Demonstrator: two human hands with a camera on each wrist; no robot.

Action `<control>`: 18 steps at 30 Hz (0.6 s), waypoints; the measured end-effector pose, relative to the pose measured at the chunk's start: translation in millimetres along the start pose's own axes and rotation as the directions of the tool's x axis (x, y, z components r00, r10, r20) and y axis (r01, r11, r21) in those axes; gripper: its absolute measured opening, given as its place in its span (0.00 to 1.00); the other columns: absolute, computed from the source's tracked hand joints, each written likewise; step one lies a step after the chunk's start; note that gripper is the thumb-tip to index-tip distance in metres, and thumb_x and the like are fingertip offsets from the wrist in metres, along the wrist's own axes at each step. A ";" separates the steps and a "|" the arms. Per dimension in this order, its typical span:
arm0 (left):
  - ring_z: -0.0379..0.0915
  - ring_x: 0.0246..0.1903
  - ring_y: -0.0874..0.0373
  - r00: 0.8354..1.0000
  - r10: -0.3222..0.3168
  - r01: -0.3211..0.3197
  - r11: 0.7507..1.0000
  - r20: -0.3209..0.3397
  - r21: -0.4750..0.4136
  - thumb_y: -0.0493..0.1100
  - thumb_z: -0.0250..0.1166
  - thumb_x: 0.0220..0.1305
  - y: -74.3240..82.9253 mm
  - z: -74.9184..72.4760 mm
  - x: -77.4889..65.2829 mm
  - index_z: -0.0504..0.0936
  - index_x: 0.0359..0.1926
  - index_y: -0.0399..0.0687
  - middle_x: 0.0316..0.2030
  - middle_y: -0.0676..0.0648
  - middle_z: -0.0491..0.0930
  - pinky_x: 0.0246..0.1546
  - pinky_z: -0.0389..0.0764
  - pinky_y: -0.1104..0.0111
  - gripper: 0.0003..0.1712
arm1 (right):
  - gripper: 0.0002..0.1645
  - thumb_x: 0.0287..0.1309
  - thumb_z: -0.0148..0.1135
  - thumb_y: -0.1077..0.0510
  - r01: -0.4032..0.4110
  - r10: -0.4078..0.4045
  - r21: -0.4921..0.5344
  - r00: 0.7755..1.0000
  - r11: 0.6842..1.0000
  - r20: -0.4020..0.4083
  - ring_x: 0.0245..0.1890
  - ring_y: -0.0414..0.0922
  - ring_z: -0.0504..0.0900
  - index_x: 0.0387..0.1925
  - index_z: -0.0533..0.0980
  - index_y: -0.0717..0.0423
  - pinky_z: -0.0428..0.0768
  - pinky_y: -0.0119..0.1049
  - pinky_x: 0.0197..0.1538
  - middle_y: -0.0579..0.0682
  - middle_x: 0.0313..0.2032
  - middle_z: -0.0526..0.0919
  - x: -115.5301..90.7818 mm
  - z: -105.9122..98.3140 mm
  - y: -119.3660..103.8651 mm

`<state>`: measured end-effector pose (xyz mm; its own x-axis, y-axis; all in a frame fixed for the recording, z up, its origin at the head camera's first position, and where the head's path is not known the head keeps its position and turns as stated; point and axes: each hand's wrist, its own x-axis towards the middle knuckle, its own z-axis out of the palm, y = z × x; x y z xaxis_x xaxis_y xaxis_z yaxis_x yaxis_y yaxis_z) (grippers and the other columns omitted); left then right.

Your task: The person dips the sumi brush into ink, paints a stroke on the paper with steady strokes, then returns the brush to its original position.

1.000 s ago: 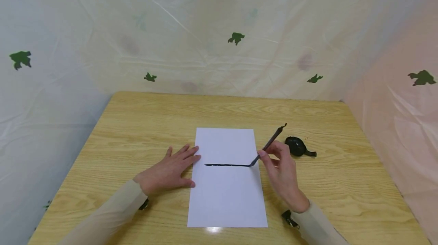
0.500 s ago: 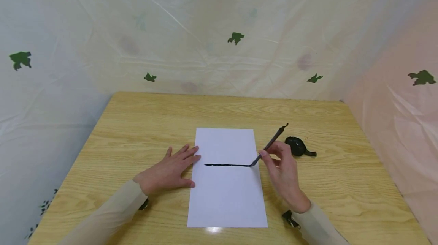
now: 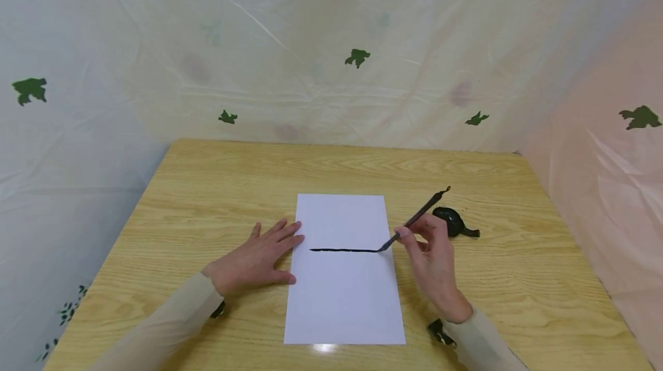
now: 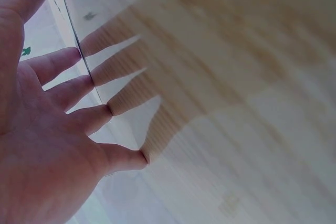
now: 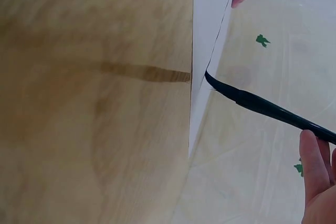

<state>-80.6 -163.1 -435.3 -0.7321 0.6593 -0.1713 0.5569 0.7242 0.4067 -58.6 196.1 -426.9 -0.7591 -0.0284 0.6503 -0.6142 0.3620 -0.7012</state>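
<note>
A white sheet of paper [image 3: 342, 302] lies on the wooden table, crossed by one black horizontal line [image 3: 342, 250]. My left hand [image 3: 256, 262] is spread flat, its fingertips and thumb tip on the sheet's left edge; the left wrist view shows the palm [image 4: 47, 145] and straight fingers from low down. My right hand [image 3: 432, 262] pinches a dark calligraphy brush [image 3: 419, 214] partway along its handle. The brush leans to the right, with its bent bristle tip [image 5: 215, 82] touching the paper at the line's right end.
Behind my right hand sits a small black rounded dish [image 3: 450, 220] with a short handle, partly hidden by the fingers. The wooden tabletop [image 3: 217, 181] reaches back to a pale curtain [image 3: 290, 72] with green leaf-like prints, which also hangs at both sides.
The brush leans further to the right, its upper end having swung that way. My right hand has shifted slightly right, while the tip stays near the line's end. My left hand has not moved.
</note>
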 end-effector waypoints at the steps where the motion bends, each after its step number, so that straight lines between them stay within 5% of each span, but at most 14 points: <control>1: 0.39 0.80 0.39 1.000 0.001 -0.001 1.000 0.000 0.000 0.62 0.69 0.66 0.0 0.2 0.0 0.63 0.79 0.44 0.81 0.43 0.50 0.69 0.44 0.27 0.49 | 0.27 0.58 0.64 0.82 0.000 0.000 0.015 1.000 1.000 -0.005 0.39 0.40 0.85 0.56 0.65 0.74 0.84 0.27 0.40 0.60 0.40 0.79 0.0 -0.1 -0.1; 18: 0.39 0.80 0.40 1.000 0.004 -0.004 1.000 -0.004 0.012 0.62 0.69 0.66 0.6 1.2 -0.4 0.63 0.79 0.44 0.81 0.43 0.50 0.69 0.44 0.27 0.49 | 0.23 0.59 0.58 0.85 0.024 -0.013 0.167 0.998 0.986 -0.061 0.40 0.40 0.86 0.54 0.63 0.80 0.86 0.31 0.39 0.65 0.40 0.77 0.4 -2.6 2.0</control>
<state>-79.5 -162.7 -436.0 -0.7316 0.6611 -0.1665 0.5642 0.7242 0.3966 -59.6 199.2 -427.3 -0.7362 0.0237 0.6763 -0.6593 0.2006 -0.7247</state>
